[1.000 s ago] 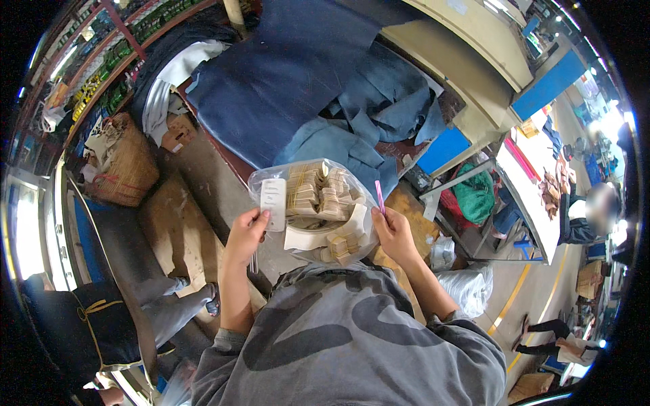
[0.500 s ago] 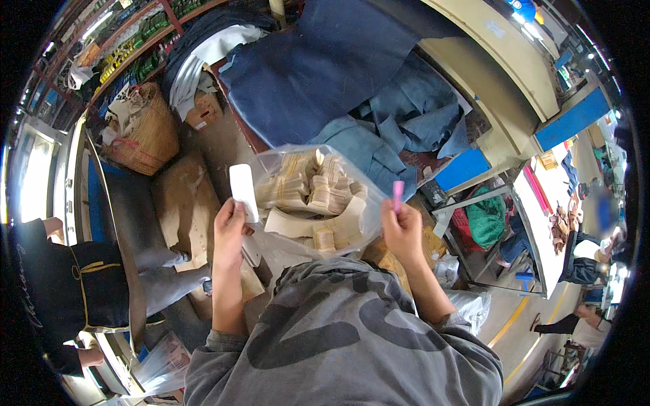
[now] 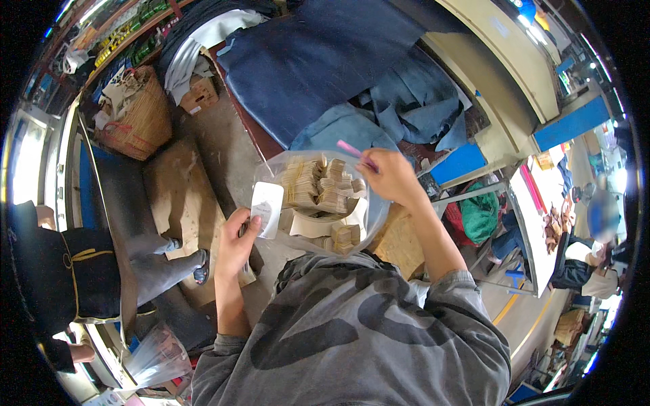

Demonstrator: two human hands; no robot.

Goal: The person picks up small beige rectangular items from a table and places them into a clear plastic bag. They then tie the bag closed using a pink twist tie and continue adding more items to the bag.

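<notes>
My left hand (image 3: 236, 247) is closed on a flat white card with rounded corners (image 3: 267, 208), which has faint marks on it and overlaps the left edge of a clear plastic bag. My right hand (image 3: 389, 174) grips a slim pink pen (image 3: 353, 151) at the bag's upper right rim, the pen pointing up and left. The clear plastic bag (image 3: 374, 211) gapes in front of my body. Inside it stand several bundles of thin beige cut pieces (image 3: 330, 191), some with yellowish bands round them. Whether my hands also pinch the bag's film, I cannot make out.
Dark blue leather sheets (image 3: 318, 57) and crumpled blue-grey pieces cover the table ahead. A wicker basket (image 3: 145, 122) of scraps and a cardboard box (image 3: 199, 95) stand at the left. A person in dark clothes (image 3: 64, 271) is at far left. A metal-framed table (image 3: 535, 230) stands right.
My right hand has moved left and inward over the bag's rim, tilting the pen leftward. My left hand has shifted right and slightly down with the card.
</notes>
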